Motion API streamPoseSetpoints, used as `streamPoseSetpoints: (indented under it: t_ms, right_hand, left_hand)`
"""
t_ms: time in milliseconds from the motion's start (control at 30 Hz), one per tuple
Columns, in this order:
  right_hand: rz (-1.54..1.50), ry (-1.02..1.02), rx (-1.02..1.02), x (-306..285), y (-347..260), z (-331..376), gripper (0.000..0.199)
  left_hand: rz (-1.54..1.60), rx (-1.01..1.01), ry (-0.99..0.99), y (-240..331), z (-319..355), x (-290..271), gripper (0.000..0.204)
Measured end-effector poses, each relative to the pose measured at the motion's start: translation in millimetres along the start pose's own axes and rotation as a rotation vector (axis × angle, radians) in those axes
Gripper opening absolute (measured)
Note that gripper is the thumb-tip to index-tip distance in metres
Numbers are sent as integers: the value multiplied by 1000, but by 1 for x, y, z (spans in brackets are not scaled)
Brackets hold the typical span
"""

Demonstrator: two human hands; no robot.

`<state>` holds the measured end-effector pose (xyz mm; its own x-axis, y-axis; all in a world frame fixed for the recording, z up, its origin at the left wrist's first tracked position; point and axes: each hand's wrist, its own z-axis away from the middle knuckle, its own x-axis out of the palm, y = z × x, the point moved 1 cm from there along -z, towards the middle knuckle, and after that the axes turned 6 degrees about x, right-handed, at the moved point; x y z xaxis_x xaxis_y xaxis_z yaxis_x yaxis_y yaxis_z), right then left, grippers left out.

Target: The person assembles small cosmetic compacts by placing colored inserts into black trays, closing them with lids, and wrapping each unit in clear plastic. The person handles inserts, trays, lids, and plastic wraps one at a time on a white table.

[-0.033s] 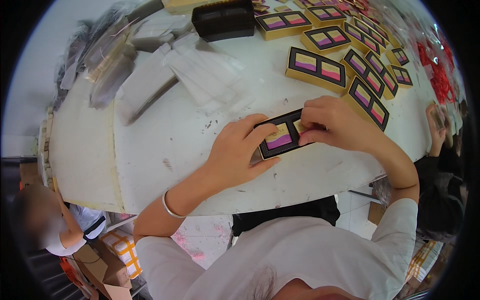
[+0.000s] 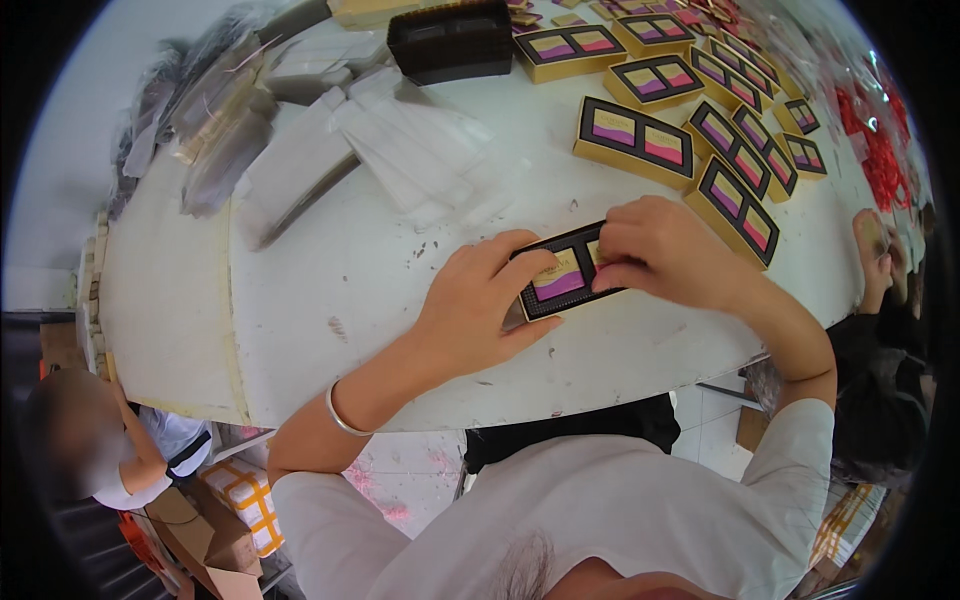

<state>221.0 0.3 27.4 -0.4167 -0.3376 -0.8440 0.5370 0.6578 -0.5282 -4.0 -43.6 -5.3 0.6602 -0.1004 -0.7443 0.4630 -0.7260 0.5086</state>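
My left hand (image 2: 455,310) grips the left end of a shallow box with a black two-compartment insert (image 2: 570,243), its thumb along the near side and its fingers over the far edge. In the box's left compartment lies a small gold, purple and pink packet (image 2: 560,283). At the right compartment my right hand (image 2: 665,250) has its fingers and thumb closed on a second gold and pink packet (image 2: 597,254), mostly covered by the fingers. The box's right end is hidden under that hand.
Several filled gold boxes (image 2: 635,135) stand at the back right. A stack of black trays (image 2: 450,45) is at the back, with clear plastic sleeves (image 2: 300,165) to its left. Red ribbon (image 2: 868,150) lies at far right, near another person's hands (image 2: 874,255). Someone sits at lower left.
My right hand has shifted very slightly at the right compartment. My left hand keeps its hold on the box.
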Motion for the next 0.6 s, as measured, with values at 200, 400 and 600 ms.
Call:
streamPoseSetpoints:
  t_ms: [200,400,600]
  right_hand:
    - [273,217,-153,20,0,2,21]
    - [206,418,-179,18,10,7,24]
    - [155,514,-157,1,17,6,22]
  left_hand:
    - [10,27,11,-4,2,3,51]
    - [-260,-10,146,-14,-8,-35,61]
    - [-715,-65,-109,-61,-8,-79,61]
